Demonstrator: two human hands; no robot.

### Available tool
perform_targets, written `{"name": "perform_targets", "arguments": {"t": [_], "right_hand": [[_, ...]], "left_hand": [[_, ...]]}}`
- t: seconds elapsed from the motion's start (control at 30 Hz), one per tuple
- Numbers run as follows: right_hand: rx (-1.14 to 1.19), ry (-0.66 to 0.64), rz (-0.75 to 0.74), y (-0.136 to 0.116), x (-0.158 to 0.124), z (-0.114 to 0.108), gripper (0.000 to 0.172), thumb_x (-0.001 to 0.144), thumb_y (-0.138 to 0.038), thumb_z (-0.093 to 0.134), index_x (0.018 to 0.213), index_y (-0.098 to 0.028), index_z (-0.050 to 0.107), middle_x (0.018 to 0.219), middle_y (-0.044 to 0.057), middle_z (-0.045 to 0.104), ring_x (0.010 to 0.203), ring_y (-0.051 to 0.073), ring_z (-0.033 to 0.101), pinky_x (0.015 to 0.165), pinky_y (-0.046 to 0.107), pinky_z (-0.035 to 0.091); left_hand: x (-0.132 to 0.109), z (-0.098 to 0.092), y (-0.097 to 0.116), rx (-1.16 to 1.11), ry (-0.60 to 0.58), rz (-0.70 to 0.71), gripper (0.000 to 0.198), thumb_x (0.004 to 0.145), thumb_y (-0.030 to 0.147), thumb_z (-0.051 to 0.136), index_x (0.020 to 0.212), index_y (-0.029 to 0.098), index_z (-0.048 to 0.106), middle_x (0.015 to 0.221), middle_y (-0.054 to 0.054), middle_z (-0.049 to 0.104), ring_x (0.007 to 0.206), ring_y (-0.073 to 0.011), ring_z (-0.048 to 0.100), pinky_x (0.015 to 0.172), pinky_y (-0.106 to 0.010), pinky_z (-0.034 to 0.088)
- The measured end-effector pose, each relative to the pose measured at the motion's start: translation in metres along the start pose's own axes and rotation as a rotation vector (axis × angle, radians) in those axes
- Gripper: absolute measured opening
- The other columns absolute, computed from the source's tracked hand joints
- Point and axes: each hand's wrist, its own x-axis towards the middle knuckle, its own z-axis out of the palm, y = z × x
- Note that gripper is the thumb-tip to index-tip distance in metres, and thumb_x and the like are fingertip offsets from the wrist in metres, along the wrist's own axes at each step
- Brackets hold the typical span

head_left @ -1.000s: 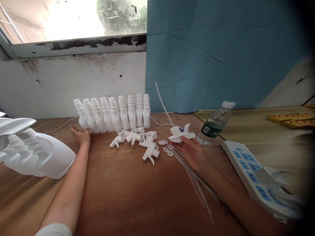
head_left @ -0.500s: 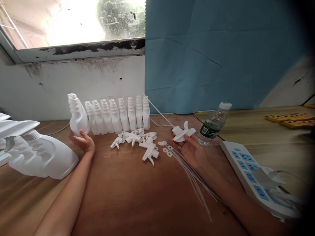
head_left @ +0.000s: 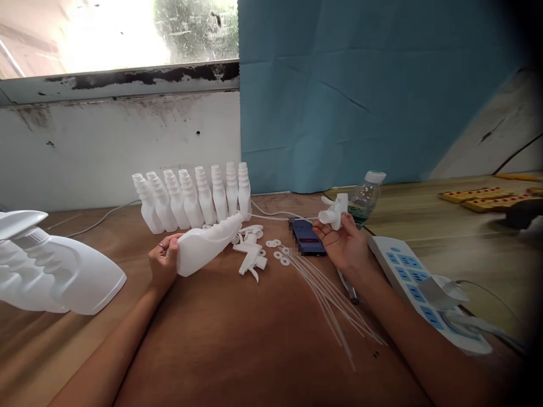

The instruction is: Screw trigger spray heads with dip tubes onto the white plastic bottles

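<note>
My left hand grips the base of a white spray bottle, which is tilted with its neck pointing right. In my right hand is a white trigger sprayer head. From it a thin tube runs left, its end at the mouth of the tilted bottle; whether the tip is inside I cannot tell. Several loose trigger sprayer heads lie on the table below the bottle's neck. White washers and a bundle of thin clear tubes are between my hands.
A row of open white bottles stands along the wall. Bottles with sprayers are at the left. A phone lies behind the tubes. A water bottle and a power strip sit at the right.
My left hand has brought the bottle right and tipped it from upright to nearly lying. My right hand has turned the sprayer head, so its tube now points left toward the bottle's mouth.
</note>
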Motion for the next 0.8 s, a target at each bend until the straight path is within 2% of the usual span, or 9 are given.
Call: {"name": "perform_targets", "arguments": {"t": [0.2,0.37,0.63,0.8], "right_hand": [[0.031,0.047,-0.034,-0.004,0.011,-0.013,0.01,0.081,-0.031,0.065,0.083,-0.022,0.059,0.075,0.002,0.073,0.065,0.019,0.071,0.061,0.032,0.06],[0.077,0.081,-0.019,-0.008,0.012,-0.012,0.01,0.086,-0.03,0.059,0.084,-0.021,0.061,0.074,0.002,0.073,0.064,0.018,0.07,0.061,0.032,0.06],[0.085,0.164,-0.017,-0.013,0.013,-0.009,0.024,0.093,-0.03,0.044,0.088,-0.018,0.065,0.069,0.004,0.071,0.059,0.018,0.068,0.057,0.031,0.058],[0.062,0.118,-0.023,-0.012,0.013,-0.011,0.015,0.089,-0.031,0.052,0.086,-0.02,0.062,0.07,0.002,0.072,0.058,0.018,0.068,0.057,0.031,0.058]], "left_hand": [[0.003,-0.001,0.005,-0.024,-0.055,-0.012,0.039,0.089,0.041,0.045,0.089,0.014,0.074,0.083,-0.005,0.072,0.072,-0.0187,0.062,0.06,-0.025,0.045],[0.003,-0.002,0.004,-0.041,-0.088,0.025,0.037,0.089,0.04,0.046,0.089,0.016,0.074,0.085,-0.004,0.073,0.075,-0.0182,0.063,0.063,-0.024,0.045],[0.002,-0.002,0.006,-0.023,-0.115,0.044,0.038,0.09,0.04,0.046,0.091,0.015,0.074,0.086,-0.005,0.073,0.074,-0.0188,0.063,0.062,-0.025,0.045],[0.003,-0.002,0.004,-0.015,-0.113,0.054,0.038,0.09,0.04,0.046,0.091,0.016,0.074,0.087,-0.004,0.073,0.075,-0.0188,0.064,0.064,-0.025,0.046]]}}
